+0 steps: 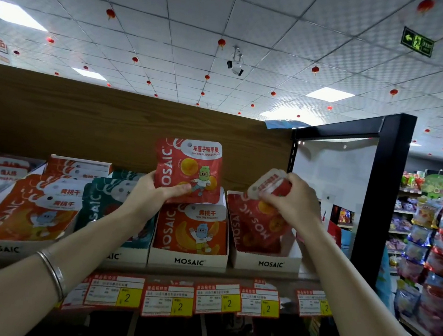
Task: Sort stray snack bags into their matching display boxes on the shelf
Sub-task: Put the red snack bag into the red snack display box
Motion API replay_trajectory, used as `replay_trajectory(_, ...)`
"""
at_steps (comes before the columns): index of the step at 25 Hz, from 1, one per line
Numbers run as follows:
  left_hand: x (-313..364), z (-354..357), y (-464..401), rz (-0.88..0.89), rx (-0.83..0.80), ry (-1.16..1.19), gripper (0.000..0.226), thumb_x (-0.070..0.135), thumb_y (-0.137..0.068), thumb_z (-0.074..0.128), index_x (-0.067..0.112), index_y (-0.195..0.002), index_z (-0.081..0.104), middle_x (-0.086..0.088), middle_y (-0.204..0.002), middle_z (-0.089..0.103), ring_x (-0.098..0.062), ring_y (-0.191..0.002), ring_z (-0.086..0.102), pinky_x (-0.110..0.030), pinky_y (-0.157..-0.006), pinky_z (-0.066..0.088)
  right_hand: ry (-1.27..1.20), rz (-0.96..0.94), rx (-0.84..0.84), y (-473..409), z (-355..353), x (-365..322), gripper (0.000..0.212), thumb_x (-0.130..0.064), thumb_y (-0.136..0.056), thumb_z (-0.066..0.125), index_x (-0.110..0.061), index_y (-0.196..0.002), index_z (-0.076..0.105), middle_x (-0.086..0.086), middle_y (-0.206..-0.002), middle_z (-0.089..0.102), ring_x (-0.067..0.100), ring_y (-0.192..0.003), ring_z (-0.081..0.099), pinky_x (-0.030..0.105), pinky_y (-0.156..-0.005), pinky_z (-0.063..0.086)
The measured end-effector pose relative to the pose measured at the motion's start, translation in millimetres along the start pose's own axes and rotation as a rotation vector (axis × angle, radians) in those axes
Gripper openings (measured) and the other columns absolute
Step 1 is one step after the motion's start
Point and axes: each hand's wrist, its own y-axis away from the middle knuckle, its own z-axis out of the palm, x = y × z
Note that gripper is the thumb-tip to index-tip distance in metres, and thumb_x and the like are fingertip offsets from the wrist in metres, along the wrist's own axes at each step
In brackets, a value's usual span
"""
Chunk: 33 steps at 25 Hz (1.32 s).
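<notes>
My left hand (154, 190) holds a red cherry-flavoured snack bag (190, 164) upright above the display box of orange yellow-peach bags (188, 258). My right hand (291, 198) grips the tops of several red bags (258, 221) standing in the rightmost white display box (267, 263), bending them forward. Both boxes sit side by side on the shelf, printed MOSAIC on the front.
A teal-bag box (100, 203) and a wide orange-bag box (12, 246) stand to the left. Price tags (180, 301) line the shelf edge. A black frame (384, 186) bounds the shelf on the right, with hanging snack packs (440, 248) beyond.
</notes>
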Motion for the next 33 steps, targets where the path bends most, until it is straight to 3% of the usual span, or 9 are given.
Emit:
replay_trajectory(4,-1,-2,-2,0.014,0.011,0.056,0.048,0.024,-0.078,0.075,0.030,-0.116,0.047,0.000,-0.109,0.065,-0.020,-0.100,0.063,-0.039,-0.085,0.051,-0.442,0.309,0.033,1,26,13,0.055,-0.045,-0.068,0.077,-0.013,-0.106,0.054,0.003,-0.102,0.065,0.021,-0.093,0.065,0.035,-0.077,0.053)
replay_trajectory(6,-2,-3,-2,0.015,0.007,0.068,0.050,0.028,-0.072,0.079,0.033,-0.111,0.049,-0.001,-0.110,0.065,-0.022,-0.102,0.063,-0.044,-0.092,0.050,-0.389,0.253,-0.023,9,35,13,0.061,-0.040,-0.075,0.073,-0.012,-0.120,0.043,0.004,-0.113,0.060,0.019,-0.097,0.060,0.029,-0.074,0.049)
replay_trajectory(10,-3,-4,-3,0.016,-0.010,0.043,0.058,0.034,-0.063,0.079,0.033,-0.113,0.051,-0.002,-0.112,0.066,-0.023,-0.103,0.064,-0.046,-0.092,0.050,-0.205,0.045,-0.133,17,42,20,0.079,-0.030,-0.082,0.067,-0.023,-0.142,0.016,0.010,-0.145,0.031,0.027,-0.131,0.038,0.043,-0.100,0.041)
replay_trajectory(13,-5,-4,-5,0.020,-0.010,0.048,0.054,0.031,-0.068,0.079,0.032,-0.115,0.050,-0.002,-0.112,0.065,-0.023,-0.103,0.063,-0.046,-0.092,0.050,-0.082,0.011,-0.316,17,36,27,0.071,-0.023,-0.082,0.067,-0.025,-0.139,0.024,0.004,-0.140,0.017,0.028,-0.133,0.027,0.041,-0.101,0.042)
replay_trajectory(16,-6,-4,-6,0.030,-0.012,0.049,0.046,0.025,-0.077,0.074,0.030,-0.116,0.049,-0.003,-0.113,0.065,-0.023,-0.103,0.063,-0.044,-0.092,0.050,0.058,-0.073,-0.453,17,24,31,0.083,-0.016,-0.068,0.074,-0.027,-0.136,0.028,-0.002,-0.141,0.010,0.027,-0.135,0.014,0.048,-0.108,0.035)
replay_trajectory(22,-5,-4,-3,0.040,-0.012,0.028,0.043,0.025,-0.076,0.075,0.032,-0.111,0.051,-0.003,-0.112,0.065,-0.023,-0.103,0.063,-0.043,-0.090,0.050,0.232,-0.202,-0.308,16,29,29,0.085,-0.026,-0.067,0.075,-0.023,-0.139,0.029,0.002,-0.141,0.022,0.024,-0.135,0.017,0.042,-0.113,0.022)
replay_trajectory(26,-1,0,4,0.076,-0.042,-0.005,0.048,0.029,-0.074,0.076,0.032,-0.115,0.050,-0.001,-0.111,0.066,-0.022,-0.102,0.064,-0.040,-0.086,0.051,0.219,-0.185,-0.410,16,29,33,0.093,-0.032,-0.070,0.073,-0.026,-0.145,0.019,-0.001,-0.142,0.022,0.022,-0.136,0.012,0.048,-0.115,0.017)
replay_trajectory(30,6,8,13,0.113,-0.079,-0.008,0.051,0.036,-0.068,0.070,0.031,-0.116,0.052,-0.001,-0.108,0.067,-0.020,-0.098,0.066,-0.034,-0.076,0.052,0.151,-0.179,-0.423,23,22,33,0.090,-0.034,-0.077,0.072,-0.025,-0.147,0.016,-0.002,-0.153,0.017,0.018,-0.141,0.004,0.044,-0.115,0.006)
replay_trajectory(33,13,29,19,0.114,-0.132,-0.026,0.033,0.026,-0.083,0.068,0.029,-0.112,0.052,-0.001,-0.107,0.067,-0.018,-0.097,0.066,-0.030,-0.076,0.050,-0.175,-0.021,-0.384,29,8,25,0.074,-0.037,-0.084,0.064,-0.028,-0.146,0.026,-0.005,-0.155,0.018,0.018,-0.143,0.008,0.045,-0.113,0.014)
